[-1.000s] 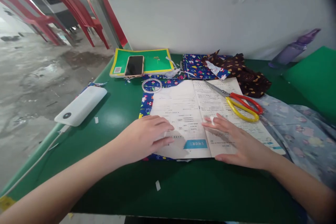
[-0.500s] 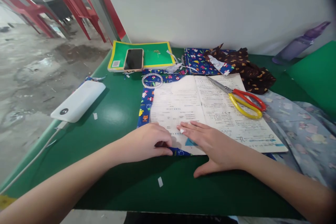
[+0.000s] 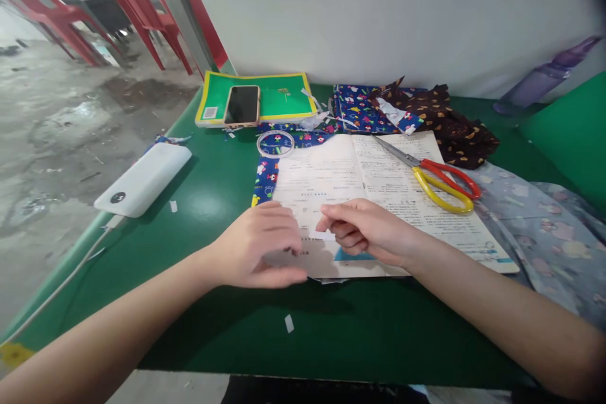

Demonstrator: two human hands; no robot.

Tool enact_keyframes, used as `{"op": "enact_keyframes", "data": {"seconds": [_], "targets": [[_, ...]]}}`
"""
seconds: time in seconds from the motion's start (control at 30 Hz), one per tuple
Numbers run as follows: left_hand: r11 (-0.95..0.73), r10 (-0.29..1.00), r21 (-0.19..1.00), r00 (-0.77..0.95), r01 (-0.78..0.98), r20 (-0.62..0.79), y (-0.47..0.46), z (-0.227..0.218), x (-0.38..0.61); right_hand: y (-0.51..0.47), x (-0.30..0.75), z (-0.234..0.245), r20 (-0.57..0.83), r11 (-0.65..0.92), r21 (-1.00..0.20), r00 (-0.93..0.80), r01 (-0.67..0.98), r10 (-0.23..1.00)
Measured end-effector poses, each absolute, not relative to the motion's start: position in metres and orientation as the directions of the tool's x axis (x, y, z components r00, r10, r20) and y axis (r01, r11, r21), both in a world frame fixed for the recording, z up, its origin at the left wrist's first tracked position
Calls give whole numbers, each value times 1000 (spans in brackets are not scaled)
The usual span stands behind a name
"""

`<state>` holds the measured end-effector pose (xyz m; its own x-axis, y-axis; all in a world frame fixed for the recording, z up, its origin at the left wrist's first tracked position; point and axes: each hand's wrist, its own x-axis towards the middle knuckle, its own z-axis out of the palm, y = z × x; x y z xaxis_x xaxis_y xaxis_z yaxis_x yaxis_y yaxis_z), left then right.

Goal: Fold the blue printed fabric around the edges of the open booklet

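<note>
An open book point(image 3: 402, 202) with printed pages lies on the table, and blue patterned wrapping paper point(image 3: 267, 180) shows along its left and upper-left edges. Over the book's lower left corner is my left hand point(image 3: 262, 246), slightly blurred, its fingers curved and thumb apart, with nothing seen in it. My right hand point(image 3: 364, 230) is closed above the lower part of the pages. A small white strip point(image 3: 324, 235), perhaps tape, shows at its fingers. Scissors point(image 3: 426, 177) with red and yellow handles rest on the right page. A clear tape roll point(image 3: 275, 144) sits at the top left corner.
A phone point(image 3: 242, 105) lies on a green book point(image 3: 284, 95) at the back. Brown patterned paper point(image 3: 454, 126) and grey patterned sheeting point(image 3: 549, 227) are at the right. A white power bank point(image 3: 144, 180) with a cable lies left. A purple bottle point(image 3: 534, 85) stands tilted behind.
My left hand has let go of the blue paper flap at the book's lower edge and opened. My right hand has lifted off the page and closed, its fingers curling in.
</note>
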<state>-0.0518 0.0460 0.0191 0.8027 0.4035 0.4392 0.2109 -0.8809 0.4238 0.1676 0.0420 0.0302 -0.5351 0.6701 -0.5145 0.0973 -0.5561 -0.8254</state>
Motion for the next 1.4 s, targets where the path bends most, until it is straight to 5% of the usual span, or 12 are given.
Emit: {"op": "enact_keyframes", "data": {"seconds": [0.1,0.33,0.63,0.77,0.9,1.1,1.23,1.4], "targets": [[-905,424,328,629,271,652,47,16,-50,47,156,25,-514,-697,-705,-585,-129,628],[-884,441,197,616,424,653,51,11,-60,47,154,15,-480,-760,-587,-636,-280,605],[-899,327,1,671,437,665,50,16,-65,43,150,11,-523,-713,-685,-581,-149,624],[-888,280,-100,701,448,656,48,11,-67,44,154,18,-447,-440,-889,-444,124,777],[-885,258,-134,710,445,655,47,13,-71,44,158,24,-308,-194,-928,-364,317,879],[-888,176,-208,720,411,671,48,14,-79,39,154,20,-418,-425,-898,-531,118,737],[-878,317,-91,712,471,626,52,12,-82,41,153,19,-348,-305,-938,-478,168,807],[-753,618,186,580,631,531,46,29,-82,49,163,22,-44,117,-925,-406,363,913]]}}
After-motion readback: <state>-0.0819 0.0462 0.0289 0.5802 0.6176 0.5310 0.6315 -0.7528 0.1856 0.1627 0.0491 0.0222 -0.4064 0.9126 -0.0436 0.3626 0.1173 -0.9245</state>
